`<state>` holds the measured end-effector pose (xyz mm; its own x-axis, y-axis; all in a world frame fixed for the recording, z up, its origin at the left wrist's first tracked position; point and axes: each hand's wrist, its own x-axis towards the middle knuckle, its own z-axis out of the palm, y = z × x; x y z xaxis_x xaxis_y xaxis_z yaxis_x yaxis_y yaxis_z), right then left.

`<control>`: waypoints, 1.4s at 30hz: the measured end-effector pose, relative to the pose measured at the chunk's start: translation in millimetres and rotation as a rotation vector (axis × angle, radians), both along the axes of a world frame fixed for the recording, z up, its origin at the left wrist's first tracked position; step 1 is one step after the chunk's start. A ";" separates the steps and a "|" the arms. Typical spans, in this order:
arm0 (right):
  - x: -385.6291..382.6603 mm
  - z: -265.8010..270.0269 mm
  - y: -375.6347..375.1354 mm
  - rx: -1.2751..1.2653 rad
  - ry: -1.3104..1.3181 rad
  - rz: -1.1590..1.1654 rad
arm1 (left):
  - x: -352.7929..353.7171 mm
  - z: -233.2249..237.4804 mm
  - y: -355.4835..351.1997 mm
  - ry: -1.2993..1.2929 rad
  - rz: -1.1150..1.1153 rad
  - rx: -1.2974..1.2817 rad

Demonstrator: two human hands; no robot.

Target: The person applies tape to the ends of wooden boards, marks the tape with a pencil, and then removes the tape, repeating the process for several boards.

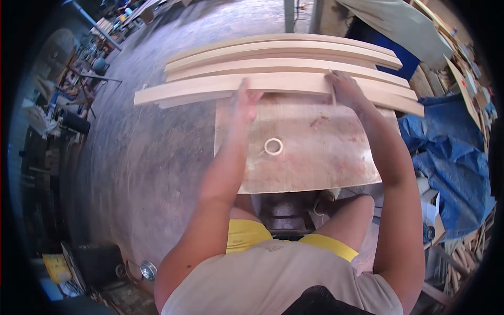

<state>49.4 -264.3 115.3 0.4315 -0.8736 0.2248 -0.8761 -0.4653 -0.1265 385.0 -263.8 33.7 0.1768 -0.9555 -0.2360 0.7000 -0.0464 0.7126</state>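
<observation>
Several long pale wooden strips [283, 81] lie side by side across the far part of a low board-topped table. My left hand [248, 100], smeared by motion, is at the near edge of the closest strip, with its fingers apart and one reaching over the wood. Further right, my right hand [346, 90] is closed around a thin pencil-like stick [333, 95], which stands roughly upright against the closest strip. A roll of pale tape [273, 146] lies flat on the tabletop [310, 168], nearer to me than both hands.
A crumpled blue tarp [446, 157] lies to the right, with wood scraps [467, 257] beside it. Cluttered tools and equipment [73, 115] line the left side, beyond the concrete floor [142, 157]. My legs are at the table's near edge.
</observation>
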 end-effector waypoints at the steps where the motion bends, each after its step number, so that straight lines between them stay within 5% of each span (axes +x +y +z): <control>1: -5.8 -7.1 -2.5 0.014 -0.076 0.021 | -8.5 12.0 4.9 -0.034 0.001 -0.027; 3: -13.7 -1.1 3.4 -0.008 -0.149 0.034 | -5.0 27.5 0.1 -0.067 0.013 -0.061; 6: -41.7 20.3 0.8 -0.069 -0.304 0.067 | 12.5 22.6 -17.1 -0.129 -0.298 -0.378; 8: -52.0 47.4 9.9 -0.125 -0.388 0.010 | 19.0 18.6 -67.2 -0.550 -0.318 -0.434; 9: -62.4 55.8 5.8 -0.177 -0.384 0.007 | 13.3 26.2 -85.8 -0.545 -0.337 -0.440; 11: -82.3 71.3 2.3 -0.233 -0.366 -0.022 | -5.6 41.5 -121.1 -1.340 -0.343 -0.483; 12: -88.6 78.8 3.2 -0.307 -0.360 -0.027 | -13.3 34.6 -141.5 -1.327 -0.362 -0.504; 14: -103.1 93.3 9.8 -0.400 -0.334 -0.067 | -28.9 7.5 -190.3 -2.056 -0.439 -0.626; 18: -143.5 108.9 45.2 -0.336 -0.338 -0.183 | -67.9 45.8 -199.4 -2.179 -0.889 -0.453; 22: -177.9 108.0 72.5 -0.256 -0.344 -0.274 | -93.4 26.7 -204.5 -2.279 -0.923 -0.583; 31: -235.1 113.3 112.6 -0.196 -0.268 -0.384 | -90.9 13.5 -206.8 -2.165 -0.775 -0.596; 42: -233.1 147.5 109.5 -0.268 -0.150 -0.383 | -35.9 97.2 -167.3 -2.242 -0.262 -0.708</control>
